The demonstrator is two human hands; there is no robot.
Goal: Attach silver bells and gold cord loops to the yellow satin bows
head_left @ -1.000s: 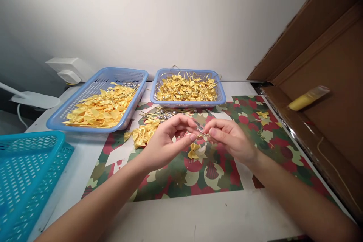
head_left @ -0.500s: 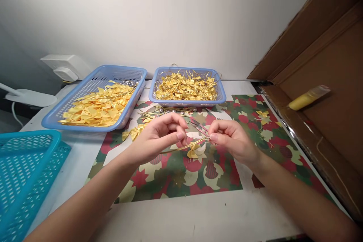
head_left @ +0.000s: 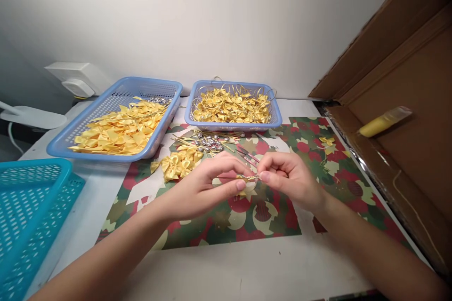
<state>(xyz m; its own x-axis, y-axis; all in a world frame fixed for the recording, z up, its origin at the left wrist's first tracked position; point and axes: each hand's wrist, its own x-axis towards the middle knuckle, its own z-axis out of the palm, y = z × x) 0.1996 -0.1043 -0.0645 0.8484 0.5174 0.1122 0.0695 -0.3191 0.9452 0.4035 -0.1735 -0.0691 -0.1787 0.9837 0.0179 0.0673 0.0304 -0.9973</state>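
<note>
My left hand (head_left: pixel 206 183) and my right hand (head_left: pixel 287 178) meet above the patterned paper mat (head_left: pixel 226 216), fingertips pinched together on a thin gold cord (head_left: pixel 248 178). A yellow ribbon bow (head_left: pixel 250 190) lies just beneath the fingers, partly hidden. A small heap of yellow bows (head_left: pixel 178 162) sits to the left of my left hand. Silver beads and gold cords (head_left: pixel 208 142) lie behind it, with small snips (head_left: pixel 247 154) beside them.
Two light blue baskets stand at the back: the left basket (head_left: pixel 106 117) holds flat yellow ribbon pieces, the right basket (head_left: pixel 233 106) finished bows with gold loops. A turquoise basket (head_left: pixel 31 207) is at the near left. A cardboard box wall (head_left: pixel 406 103) with a yellow tube (head_left: pixel 383 122) rises on the right.
My hands drew apart with the gold cord stretched between them, then came together again; now the fingertips nearly touch over the bow.
</note>
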